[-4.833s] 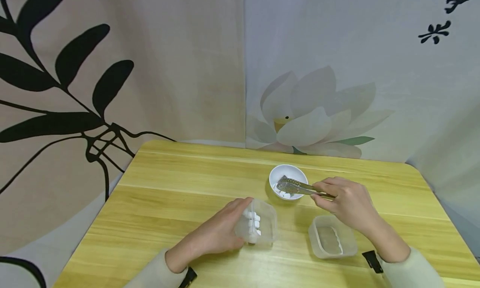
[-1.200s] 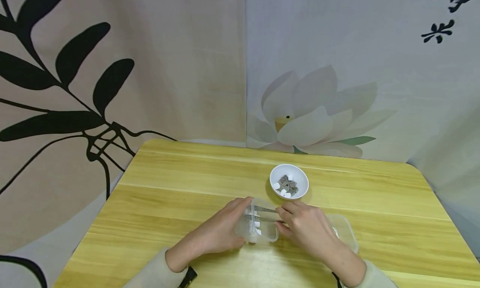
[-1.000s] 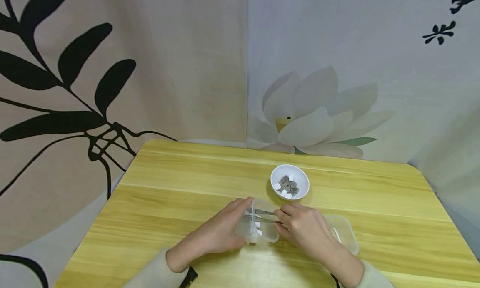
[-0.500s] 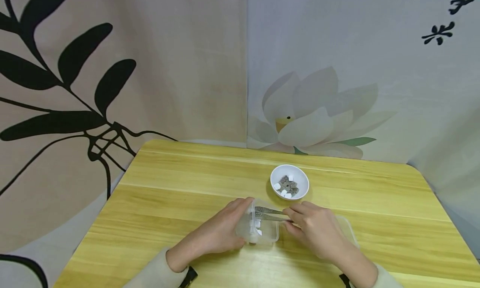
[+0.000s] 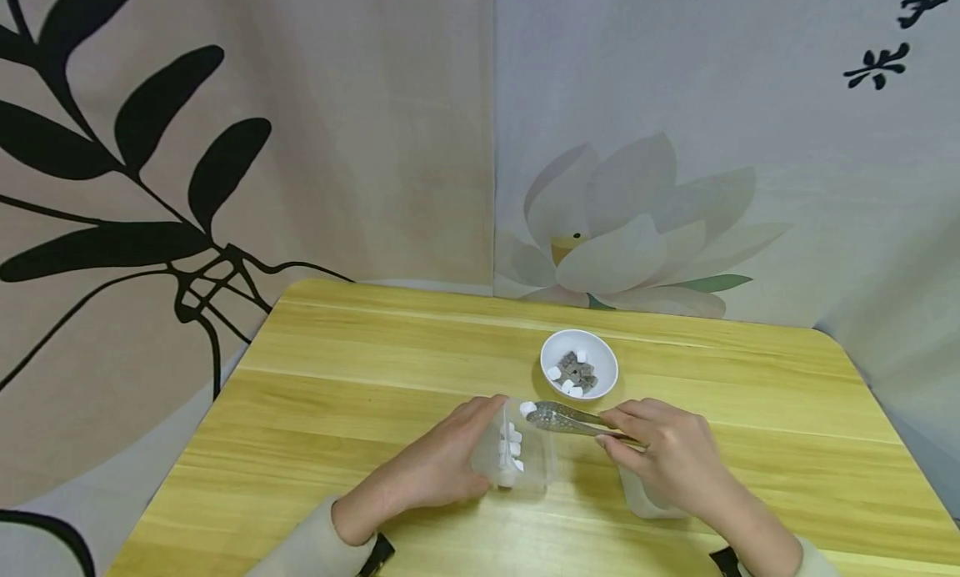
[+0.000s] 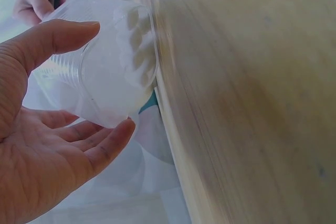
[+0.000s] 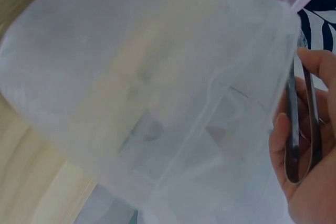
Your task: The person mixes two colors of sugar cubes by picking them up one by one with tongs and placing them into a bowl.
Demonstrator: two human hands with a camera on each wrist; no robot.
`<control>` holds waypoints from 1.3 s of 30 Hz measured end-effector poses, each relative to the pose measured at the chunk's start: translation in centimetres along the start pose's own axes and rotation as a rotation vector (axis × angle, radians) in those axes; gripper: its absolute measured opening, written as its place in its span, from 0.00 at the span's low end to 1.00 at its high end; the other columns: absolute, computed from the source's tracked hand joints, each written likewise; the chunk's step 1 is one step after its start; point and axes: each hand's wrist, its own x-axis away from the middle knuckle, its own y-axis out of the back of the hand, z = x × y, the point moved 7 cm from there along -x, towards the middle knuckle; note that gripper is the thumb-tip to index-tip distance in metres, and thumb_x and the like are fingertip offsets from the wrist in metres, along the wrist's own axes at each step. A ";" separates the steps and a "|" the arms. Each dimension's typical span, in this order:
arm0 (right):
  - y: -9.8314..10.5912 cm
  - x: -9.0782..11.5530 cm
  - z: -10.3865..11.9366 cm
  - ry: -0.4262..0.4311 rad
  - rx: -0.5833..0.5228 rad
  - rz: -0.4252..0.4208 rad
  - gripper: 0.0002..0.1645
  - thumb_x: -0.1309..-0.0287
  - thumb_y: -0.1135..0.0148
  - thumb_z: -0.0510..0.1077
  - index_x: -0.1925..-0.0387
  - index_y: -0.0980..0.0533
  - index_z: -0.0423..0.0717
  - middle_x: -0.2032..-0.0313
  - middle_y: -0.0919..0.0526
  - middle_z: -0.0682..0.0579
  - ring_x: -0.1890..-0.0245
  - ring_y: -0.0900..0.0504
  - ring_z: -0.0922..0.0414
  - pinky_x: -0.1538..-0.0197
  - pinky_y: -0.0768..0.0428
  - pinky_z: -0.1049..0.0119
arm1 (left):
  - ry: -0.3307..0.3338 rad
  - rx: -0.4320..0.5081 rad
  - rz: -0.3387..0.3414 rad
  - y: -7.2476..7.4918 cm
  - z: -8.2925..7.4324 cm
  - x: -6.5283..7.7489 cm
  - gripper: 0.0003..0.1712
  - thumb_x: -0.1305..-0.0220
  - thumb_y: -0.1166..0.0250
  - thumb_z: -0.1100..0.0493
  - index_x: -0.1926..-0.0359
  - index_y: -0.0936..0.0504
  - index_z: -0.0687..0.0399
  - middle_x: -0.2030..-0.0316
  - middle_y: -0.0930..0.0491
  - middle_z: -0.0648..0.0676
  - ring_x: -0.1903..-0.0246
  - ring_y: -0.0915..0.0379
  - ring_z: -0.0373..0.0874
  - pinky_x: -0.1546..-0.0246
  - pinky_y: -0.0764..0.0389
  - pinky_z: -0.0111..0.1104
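Note:
My left hand [image 5: 442,456] grips a clear plastic container [image 5: 534,469] that stands on its side, mouth facing right. In the left wrist view, the thumb and fingers [image 6: 110,145] span the container's base. Several white cubes [image 5: 511,445] lie stacked inside. My right hand [image 5: 675,448] pinches metal tongs [image 5: 573,421], their bend visible in the right wrist view. A white cube [image 5: 528,408] sits between the tong tips, near the container's far side. Just behind stands a white bowl [image 5: 603,356] holding grey cubes [image 5: 576,368] and several white ones.
A second translucent container [image 5: 648,504] stands upright under my right hand, which hides most of it. The wooden table [image 5: 375,352] has its back edge against a printed curtain [image 5: 375,143] with leaf and lotus patterns.
Earlier, the tongs released a grey cube into the bowl, then reached into the left container. Now they have drawn back right, with a white cube in their tips. The left hand stays still.

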 end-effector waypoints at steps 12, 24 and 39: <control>2.2 -1.3 -3.0 -0.049 0.050 -0.045 0.35 0.24 0.49 0.66 0.66 0.10 0.45 0.68 0.10 0.55 0.76 0.14 0.58 0.81 0.24 0.69 | 0.006 -0.014 -0.002 0.0 0.1 0.1 0.61 0.55 0.26 0.71 0.19 0.44 0.59 0.27 0.35 0.57 0.30 0.36 0.49 0.31 0.29 0.48; 1.1 -0.1 -7.9 -0.205 0.122 0.127 0.12 0.53 0.18 0.42 0.63 0.10 0.49 0.66 0.11 0.56 0.81 0.25 0.66 0.83 0.34 0.70 | -0.001 -0.014 -0.005 0.1 0.1 0.1 0.60 0.54 0.25 0.71 0.20 0.43 0.61 0.27 0.34 0.58 0.31 0.35 0.50 0.32 0.28 0.48; 1.8 0.0 -7.3 -0.201 0.140 0.115 0.14 0.54 0.21 0.44 0.61 0.10 0.48 0.66 0.10 0.54 0.78 0.19 0.61 0.83 0.32 0.70 | -0.010 -0.008 -0.005 0.0 0.0 0.2 0.60 0.53 0.25 0.70 0.20 0.44 0.60 0.28 0.34 0.58 0.32 0.35 0.50 0.33 0.26 0.48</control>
